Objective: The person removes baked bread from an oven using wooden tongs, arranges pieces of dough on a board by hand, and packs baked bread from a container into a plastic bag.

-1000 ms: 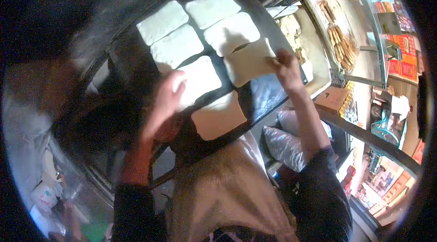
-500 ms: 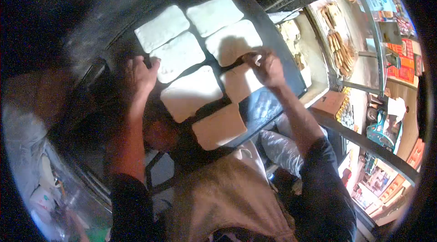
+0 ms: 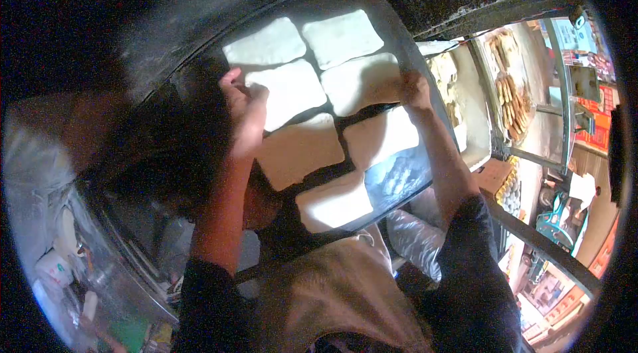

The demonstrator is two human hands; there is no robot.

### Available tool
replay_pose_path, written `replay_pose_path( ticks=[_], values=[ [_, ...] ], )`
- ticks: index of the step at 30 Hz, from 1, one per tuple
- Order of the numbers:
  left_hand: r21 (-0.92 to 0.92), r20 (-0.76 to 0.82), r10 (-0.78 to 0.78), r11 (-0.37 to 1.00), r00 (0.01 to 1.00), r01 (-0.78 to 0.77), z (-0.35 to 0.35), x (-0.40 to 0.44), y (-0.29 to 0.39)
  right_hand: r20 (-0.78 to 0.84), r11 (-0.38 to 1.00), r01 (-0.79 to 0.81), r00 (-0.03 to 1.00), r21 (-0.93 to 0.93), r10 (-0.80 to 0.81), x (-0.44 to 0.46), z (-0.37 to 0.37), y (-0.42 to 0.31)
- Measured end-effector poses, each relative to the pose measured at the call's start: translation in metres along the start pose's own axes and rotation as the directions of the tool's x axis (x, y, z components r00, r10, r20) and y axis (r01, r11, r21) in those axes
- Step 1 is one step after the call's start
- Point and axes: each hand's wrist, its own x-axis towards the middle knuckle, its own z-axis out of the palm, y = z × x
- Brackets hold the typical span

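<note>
Several pale, flat rectangular dough pieces (image 3: 362,84) lie in two rows on a dark tray (image 3: 399,174). At the tray's left side, my left hand (image 3: 246,110) has its thumb against the edge of one dough piece (image 3: 289,94). Its fingers are apart from the thumb, near the tray's edge. My right hand (image 3: 417,92) is closed at the right edge of the dough piece in the other row; its fingertips are mostly hidden. Shadow falls across parts of the dough.
Right of the tray are a light-walled bin (image 3: 472,107) and a display with stick-shaped baked goods (image 3: 512,110). A metal rail (image 3: 545,243) crosses the lower right. Plastic-wrapped things (image 3: 415,237) sit below the tray. Dark walls rise behind and to the left.
My right hand has gone from the near edge of a dough piece to its right edge. My left hand stays beside the left row. The whole view has shifted.
</note>
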Motion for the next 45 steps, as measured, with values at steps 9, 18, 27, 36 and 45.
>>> replay_pose_path(
  ticks=[9, 18, 27, 36, 45],
  values=[
    [-0.103, 0.296, 0.083, 0.993, 0.952, -0.054, 0.006, -0.021, 0.087, -0.044, 0.923, 0.257, 0.966, 0.286, -0.255, -0.088, -0.026, -0.118],
    [0.511, 0.292, 0.108, 0.823, 0.95, -0.25, -0.049, 0.029, 0.0, 0.161, 0.943, 0.287, 0.952, -0.167, -0.261, -0.067, 0.014, -0.065],
    [0.815, 0.342, 0.164, 0.438, 0.925, -0.379, -0.008, 0.138, -0.026, -0.034, 0.73, 0.217, 0.949, -0.648, -0.313, 0.086, 0.034, -0.036],
    [0.61, 0.491, -0.076, 0.741, 0.868, -0.28, -0.017, 0.157, -0.001, 0.214, 0.82, 0.053, 0.973, -0.57, 0.086, 0.107, 0.032, -0.069],
    [0.565, 0.67, 0.528, 0.095, 0.523, -0.82, -0.042, 0.067, 0.022, 0.026, 0.859, 0.208, 0.968, 0.468, -0.248, 0.068, 0.018, -0.122]
  ],
)
